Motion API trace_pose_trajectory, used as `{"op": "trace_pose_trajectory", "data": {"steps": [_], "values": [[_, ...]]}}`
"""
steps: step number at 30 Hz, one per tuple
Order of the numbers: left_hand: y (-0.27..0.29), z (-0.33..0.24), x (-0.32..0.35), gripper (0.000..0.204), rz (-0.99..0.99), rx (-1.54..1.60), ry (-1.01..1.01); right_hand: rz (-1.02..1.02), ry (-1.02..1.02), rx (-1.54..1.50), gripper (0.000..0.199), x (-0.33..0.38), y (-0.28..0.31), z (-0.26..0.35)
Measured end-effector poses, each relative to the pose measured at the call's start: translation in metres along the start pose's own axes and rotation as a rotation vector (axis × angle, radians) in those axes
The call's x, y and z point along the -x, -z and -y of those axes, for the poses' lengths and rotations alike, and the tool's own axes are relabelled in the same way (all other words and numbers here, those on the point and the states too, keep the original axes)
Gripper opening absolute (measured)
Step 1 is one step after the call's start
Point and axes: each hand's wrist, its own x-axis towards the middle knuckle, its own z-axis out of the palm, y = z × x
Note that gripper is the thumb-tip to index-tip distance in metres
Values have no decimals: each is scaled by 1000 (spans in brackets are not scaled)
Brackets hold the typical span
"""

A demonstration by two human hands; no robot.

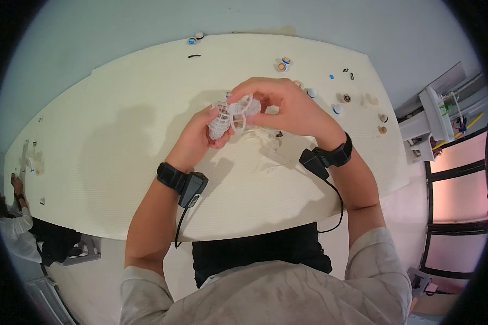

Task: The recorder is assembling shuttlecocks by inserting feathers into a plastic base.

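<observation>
Both of my hands are raised over the middle of a cream-white table and hold one clear plastic lattice piece. My left hand grips its lower, cage-like end from below. My right hand curls over its upper end, fingers closed around a ring-shaped part. Each wrist carries a black band with a small black box and a cable. Under the hands lie more clear plastic parts on the table.
Small round parts with blue, orange and white faces are scattered at the table's far right, with a few more at the far edge. Another person's hand is at the left edge. White metal equipment stands to the right.
</observation>
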Motion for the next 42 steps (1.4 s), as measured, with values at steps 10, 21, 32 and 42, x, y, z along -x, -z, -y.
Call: {"op": "trace_pose_trajectory", "data": {"steps": [10, 21, 32, 42], "values": [[-3, -9, 5, 43, 68, -104, -69, 195, -70, 100, 41, 7, 0, 1], [-7, -6, 2, 43, 13, -87, -14, -220, 181, -275, 41, 0, 9, -11], [-19, -5, 3, 51, 115, 71, -94, -328, -29, -289, 35, 2, -40, -18], [-11, -4, 4, 54, 102, 115, -127, -465, 112, -133, 39, 2, -24, -19]]}}
